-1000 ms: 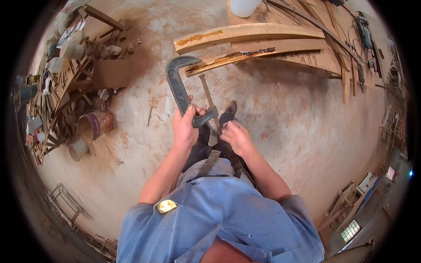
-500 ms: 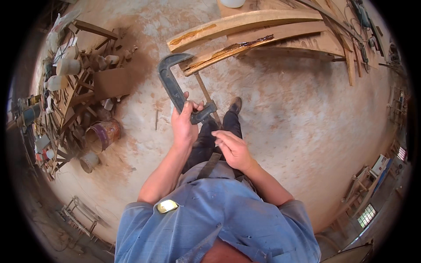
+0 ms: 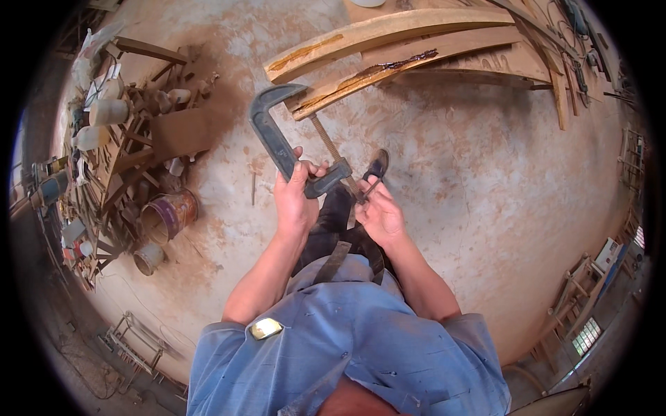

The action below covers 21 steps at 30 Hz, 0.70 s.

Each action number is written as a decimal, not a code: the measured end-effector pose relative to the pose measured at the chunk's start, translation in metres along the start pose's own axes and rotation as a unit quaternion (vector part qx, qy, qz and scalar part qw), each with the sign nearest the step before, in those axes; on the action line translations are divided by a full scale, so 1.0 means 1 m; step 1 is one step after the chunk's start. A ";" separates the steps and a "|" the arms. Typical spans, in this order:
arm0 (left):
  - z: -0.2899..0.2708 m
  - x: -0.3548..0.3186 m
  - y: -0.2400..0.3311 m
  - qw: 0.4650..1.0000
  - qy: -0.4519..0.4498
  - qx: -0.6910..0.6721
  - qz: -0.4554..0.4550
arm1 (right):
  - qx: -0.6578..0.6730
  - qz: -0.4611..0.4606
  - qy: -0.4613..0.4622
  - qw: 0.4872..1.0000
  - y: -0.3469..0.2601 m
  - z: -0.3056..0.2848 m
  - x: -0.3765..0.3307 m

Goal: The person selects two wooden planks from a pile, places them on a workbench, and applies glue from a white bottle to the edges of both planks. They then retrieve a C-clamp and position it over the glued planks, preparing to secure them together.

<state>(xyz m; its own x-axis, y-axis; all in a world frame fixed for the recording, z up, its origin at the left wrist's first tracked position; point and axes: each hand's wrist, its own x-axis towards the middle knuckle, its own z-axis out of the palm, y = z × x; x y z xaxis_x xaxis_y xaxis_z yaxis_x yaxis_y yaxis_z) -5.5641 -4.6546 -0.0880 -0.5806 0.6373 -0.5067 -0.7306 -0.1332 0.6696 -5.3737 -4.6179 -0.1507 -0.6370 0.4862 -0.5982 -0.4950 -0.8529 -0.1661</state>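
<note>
My left hand (image 3: 297, 201) is wrapped round the lower part of a large dark metal C-clamp (image 3: 272, 135). The clamp's upper jaw lies over the end of a curved wooden board (image 3: 458, 45), and the tip of its threaded screw (image 3: 325, 139) meets the board's near edge. At the screw's bottom end, my right hand (image 3: 383, 216) has its fingers closed on the small cross handle (image 3: 372, 188). A second curved board (image 3: 388, 35) lies just beyond the first. Brown, glue-like streaks mark both boards.
Several planks (image 3: 558, 97) and tools with cables lie at the upper right. On the left are a cluttered wooden stand with plastic jugs (image 3: 109, 111), a purple-orange bucket (image 3: 170, 216) and a small pale pail (image 3: 148, 256). A thin stick (image 3: 253, 188) lies on the floor.
My right hand has moved up and right from beside the screw's lower end, and its fingers have closed on the cross handle. My left hand still holds the clamp.
</note>
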 end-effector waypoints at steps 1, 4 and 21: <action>0.004 -0.001 0.001 1.000 0.008 -0.001 -0.005 | -0.041 -0.028 0.006 0.999 -0.005 0.005 -0.005; 0.005 -0.002 -0.001 1.000 0.016 -0.003 -0.005 | -0.223 -0.115 -0.045 0.967 -0.016 0.014 -0.027; 0.001 0.003 0.000 1.000 0.005 0.021 0.008 | 0.034 0.022 -0.003 0.999 0.002 -0.023 0.003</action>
<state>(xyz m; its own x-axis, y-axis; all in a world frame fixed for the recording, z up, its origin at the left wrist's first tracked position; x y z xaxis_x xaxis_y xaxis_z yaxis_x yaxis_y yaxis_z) -5.5652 -4.6519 -0.0888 -0.5953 0.6280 -0.5012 -0.7056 -0.1102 0.7000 -5.3629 -4.6225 -0.1708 -0.6618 0.4500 -0.5996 -0.5061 -0.8582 -0.0856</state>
